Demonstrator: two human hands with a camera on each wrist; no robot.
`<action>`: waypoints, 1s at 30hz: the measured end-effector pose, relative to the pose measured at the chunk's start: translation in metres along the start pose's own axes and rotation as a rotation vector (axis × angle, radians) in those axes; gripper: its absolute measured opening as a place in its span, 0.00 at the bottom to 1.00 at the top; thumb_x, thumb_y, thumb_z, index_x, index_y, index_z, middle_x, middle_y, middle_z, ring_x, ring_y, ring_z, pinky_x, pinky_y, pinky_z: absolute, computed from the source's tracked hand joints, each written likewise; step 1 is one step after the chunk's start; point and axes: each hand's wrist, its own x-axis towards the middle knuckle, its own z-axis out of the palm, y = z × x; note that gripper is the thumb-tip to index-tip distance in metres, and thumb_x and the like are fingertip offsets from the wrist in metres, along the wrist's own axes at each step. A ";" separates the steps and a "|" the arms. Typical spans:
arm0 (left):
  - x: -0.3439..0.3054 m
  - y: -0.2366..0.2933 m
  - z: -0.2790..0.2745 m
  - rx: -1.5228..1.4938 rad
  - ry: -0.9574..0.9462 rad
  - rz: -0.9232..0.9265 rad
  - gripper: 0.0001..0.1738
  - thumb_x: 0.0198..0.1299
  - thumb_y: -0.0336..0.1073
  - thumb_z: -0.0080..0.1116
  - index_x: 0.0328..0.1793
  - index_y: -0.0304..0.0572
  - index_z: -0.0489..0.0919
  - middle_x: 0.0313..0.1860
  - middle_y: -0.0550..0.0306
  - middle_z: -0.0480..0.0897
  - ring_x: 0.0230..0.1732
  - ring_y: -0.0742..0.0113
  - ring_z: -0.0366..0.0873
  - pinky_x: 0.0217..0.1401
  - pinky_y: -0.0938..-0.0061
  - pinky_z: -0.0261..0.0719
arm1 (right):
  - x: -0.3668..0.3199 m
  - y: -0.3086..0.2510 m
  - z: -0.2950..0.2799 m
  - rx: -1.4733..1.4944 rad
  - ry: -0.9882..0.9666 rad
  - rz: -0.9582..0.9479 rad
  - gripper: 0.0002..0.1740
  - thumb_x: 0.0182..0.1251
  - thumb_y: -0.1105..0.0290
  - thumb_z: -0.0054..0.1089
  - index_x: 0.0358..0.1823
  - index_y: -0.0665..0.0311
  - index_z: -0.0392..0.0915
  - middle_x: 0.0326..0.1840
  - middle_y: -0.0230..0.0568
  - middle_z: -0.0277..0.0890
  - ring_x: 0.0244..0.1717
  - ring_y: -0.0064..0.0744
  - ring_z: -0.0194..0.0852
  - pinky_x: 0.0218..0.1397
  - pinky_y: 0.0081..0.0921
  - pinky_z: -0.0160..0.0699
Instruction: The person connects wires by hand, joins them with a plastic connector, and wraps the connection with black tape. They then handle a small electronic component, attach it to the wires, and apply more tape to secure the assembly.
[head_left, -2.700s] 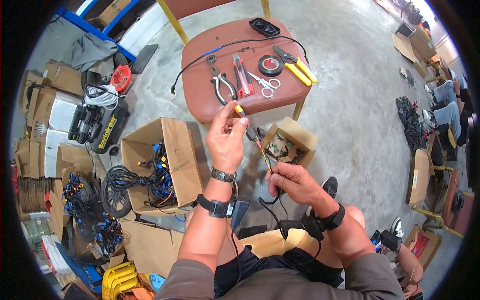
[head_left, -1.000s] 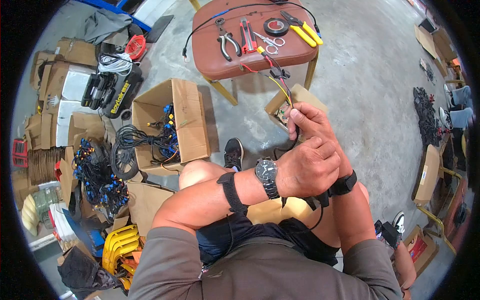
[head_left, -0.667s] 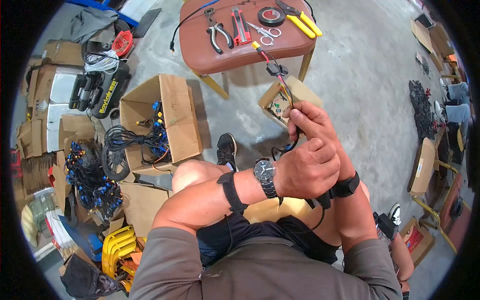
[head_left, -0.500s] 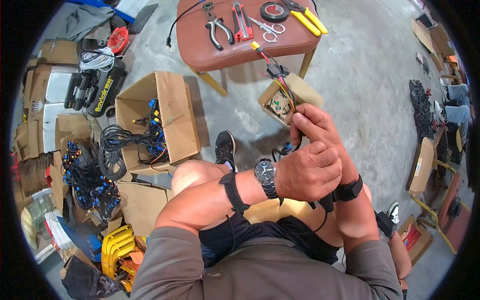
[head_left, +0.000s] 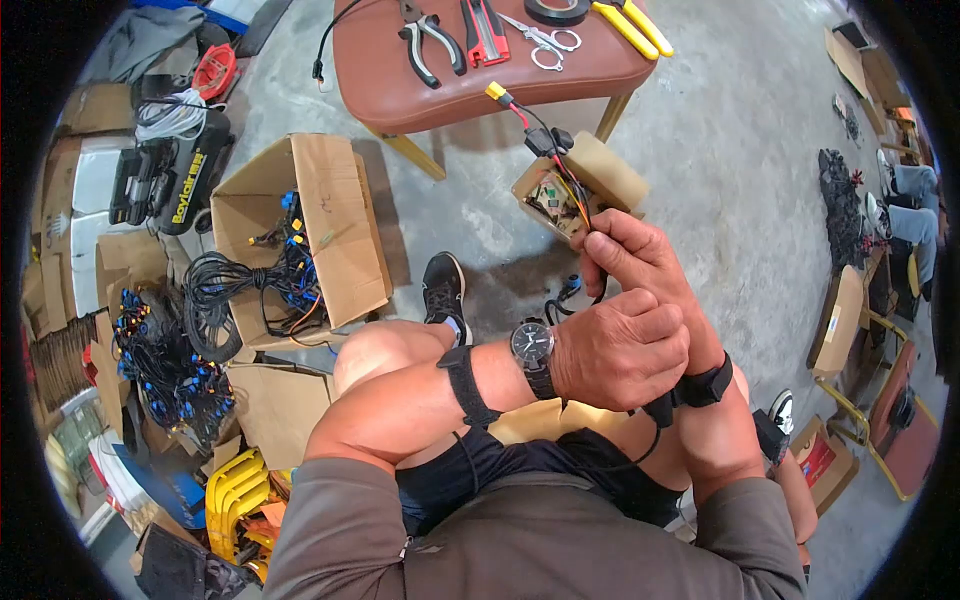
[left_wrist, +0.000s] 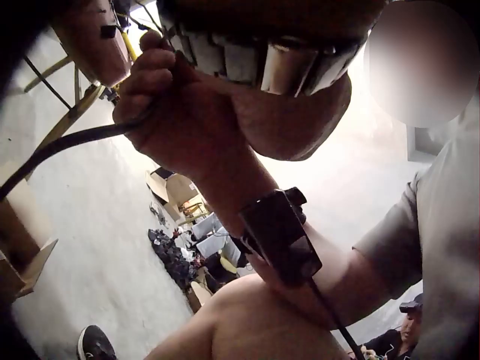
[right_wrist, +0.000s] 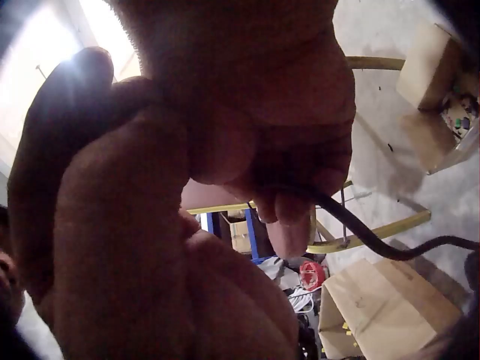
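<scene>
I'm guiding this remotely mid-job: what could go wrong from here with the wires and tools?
The wires stick out past the right hand's pinch, so their yellow plug might catch the nearby chair seat.
The yellow-handled pliers reach the seat's edge; a bump could knock them off.
The left hand crosses over the right wrist, so the arms may get in each other's way.

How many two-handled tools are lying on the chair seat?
3: pliers at the left, silver scissors near the middle, and a yellow-handled tool at the right edge. The far part of the chair seat is out of view, so others may be hidden.
</scene>
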 end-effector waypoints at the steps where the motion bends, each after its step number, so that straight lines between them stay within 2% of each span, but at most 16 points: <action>1: 0.000 0.000 0.000 -0.003 0.001 -0.003 0.25 0.27 0.35 0.56 0.38 0.33 0.83 0.39 0.53 0.80 0.41 0.59 0.76 0.41 0.68 0.74 | 0.000 0.000 0.000 -0.006 -0.002 -0.008 0.10 0.78 0.66 0.57 0.45 0.68 0.77 0.31 0.30 0.75 0.28 0.20 0.67 0.31 0.21 0.69; 7: 0.000 -0.001 0.000 -0.010 0.009 -0.010 0.25 0.27 0.35 0.55 0.38 0.33 0.83 0.39 0.53 0.80 0.40 0.60 0.76 0.39 0.69 0.72 | 0.001 -0.002 0.001 -0.034 -0.013 0.040 0.12 0.79 0.64 0.56 0.44 0.68 0.77 0.26 0.30 0.72 0.27 0.20 0.67 0.31 0.21 0.68; 22: -0.003 0.004 -0.004 0.006 -0.002 -0.017 0.24 0.28 0.35 0.56 0.37 0.35 0.83 0.39 0.55 0.80 0.41 0.61 0.77 0.39 0.69 0.72 | -0.003 -0.002 0.008 -0.057 -0.019 0.021 0.12 0.79 0.63 0.55 0.41 0.66 0.76 0.25 0.27 0.67 0.28 0.17 0.63 0.30 0.20 0.63; 30: -0.006 0.014 -0.007 -0.008 0.016 -0.030 0.25 0.28 0.35 0.55 0.38 0.33 0.83 0.39 0.54 0.80 0.43 0.58 0.79 0.39 0.68 0.74 | -0.012 -0.011 0.017 -0.063 0.003 0.091 0.12 0.79 0.64 0.55 0.41 0.66 0.77 0.27 0.27 0.69 0.29 0.16 0.64 0.31 0.20 0.65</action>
